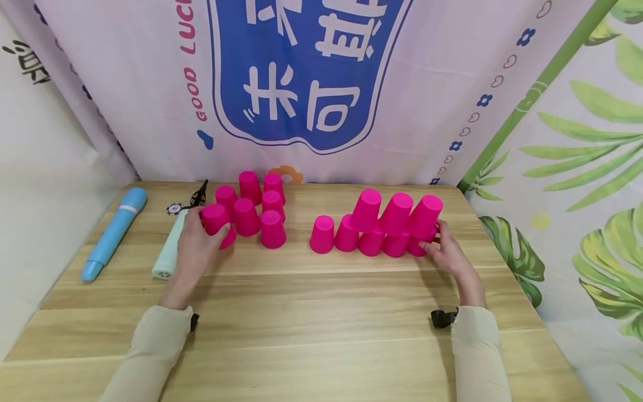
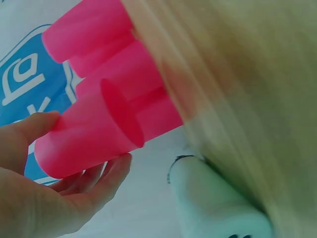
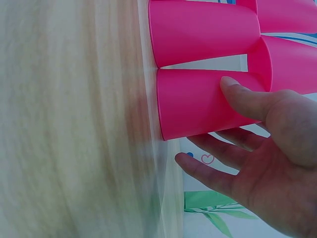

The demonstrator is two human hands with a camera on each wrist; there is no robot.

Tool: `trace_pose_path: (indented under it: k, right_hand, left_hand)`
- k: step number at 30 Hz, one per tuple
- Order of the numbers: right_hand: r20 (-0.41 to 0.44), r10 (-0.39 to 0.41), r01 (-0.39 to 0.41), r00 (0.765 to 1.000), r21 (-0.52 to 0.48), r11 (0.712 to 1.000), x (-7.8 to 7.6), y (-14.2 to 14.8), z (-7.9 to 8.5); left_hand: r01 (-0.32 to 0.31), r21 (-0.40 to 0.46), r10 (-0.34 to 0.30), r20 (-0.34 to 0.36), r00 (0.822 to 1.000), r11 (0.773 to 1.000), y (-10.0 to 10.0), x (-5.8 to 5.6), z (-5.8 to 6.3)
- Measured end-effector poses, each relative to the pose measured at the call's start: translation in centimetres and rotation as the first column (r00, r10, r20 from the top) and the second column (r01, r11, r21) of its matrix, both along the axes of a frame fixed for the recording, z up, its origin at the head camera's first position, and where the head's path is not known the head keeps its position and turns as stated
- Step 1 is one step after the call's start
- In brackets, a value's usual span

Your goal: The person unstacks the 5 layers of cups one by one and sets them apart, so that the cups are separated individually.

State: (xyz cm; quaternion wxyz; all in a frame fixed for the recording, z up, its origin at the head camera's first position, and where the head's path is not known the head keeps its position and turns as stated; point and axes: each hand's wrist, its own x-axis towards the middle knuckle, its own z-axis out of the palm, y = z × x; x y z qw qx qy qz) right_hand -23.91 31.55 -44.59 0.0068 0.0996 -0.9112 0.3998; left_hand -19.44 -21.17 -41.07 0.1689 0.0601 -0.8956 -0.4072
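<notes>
My left hand (image 1: 193, 240) holds a pink cup (image 2: 81, 131) between thumb and fingers. That cup is mouth-down, its rim apart from the tabletop in the left wrist view. Beside it stands a cluster of upturned pink cups (image 1: 246, 218). To the right, a bottom row of upturned cups (image 1: 346, 234) carries three more cups (image 1: 397, 212) on top. My right hand (image 1: 449, 254) is at this row's right end. Its thumb lies on the end bottom cup (image 3: 203, 104), with fingers round the far side, partly hidden behind it.
A pale green cylinder (image 1: 168, 254) lies just left of my left hand, with a dark strap (image 1: 199, 195) near its far end. Farther left is a blue stick-like object (image 1: 115, 231). A printed cloth (image 1: 427, 72) hangs behind the wooden table (image 1: 321, 324).
</notes>
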Motion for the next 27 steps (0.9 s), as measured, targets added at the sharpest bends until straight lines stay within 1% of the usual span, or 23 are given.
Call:
trace_pose_path:
  k: [4, 8, 11, 18, 22, 27]
  right_hand:
    - [0.002, 0.002, -0.002, 1.0, -0.004, 1.0, 0.0, 0.0, -0.1]
    - [-0.001, 0.019, -0.019, 1.0, -0.016, 1.0, 0.1, -0.1, -0.3]
    - [-0.008, 0.018, -0.018, 1.0, -0.023, 1.0, 0.2, -0.1, -0.4]
    - [-0.006, 0.008, -0.009, 1.0, -0.021, 1.0, 0.1, 0.2, -0.3]
    - [-0.019, 0.008, -0.009, 1.0, -0.02, 1.0, 0.0, 0.3, -0.1]
    - [-0.025, 0.008, -0.009, 1.0, -0.02, 1.0, -0.1, 0.3, -0.1]
  left_hand:
    - [0.026, -0.015, -0.025, 0.057, 0.998, 1.0, -0.3, -0.2, -0.8]
    - [0.049, -0.044, -0.045, 0.08, 0.996, 0.998, -0.5, -0.1, -1.5]
    - [0.058, -0.054, -0.053, 0.088, 0.995, 0.997, -0.6, -0.2, -1.8]
    - [0.065, -0.06, -0.058, 0.098, 0.994, 0.996, -0.4, -0.6, -1.8]
    - [0.071, -0.058, -0.065, 0.098, 0.993, 0.996, -0.4, -0.9, -1.8]
    - [0.081, -0.052, -0.075, 0.119, 0.99, 0.995, -0.5, -1.1, -1.8]
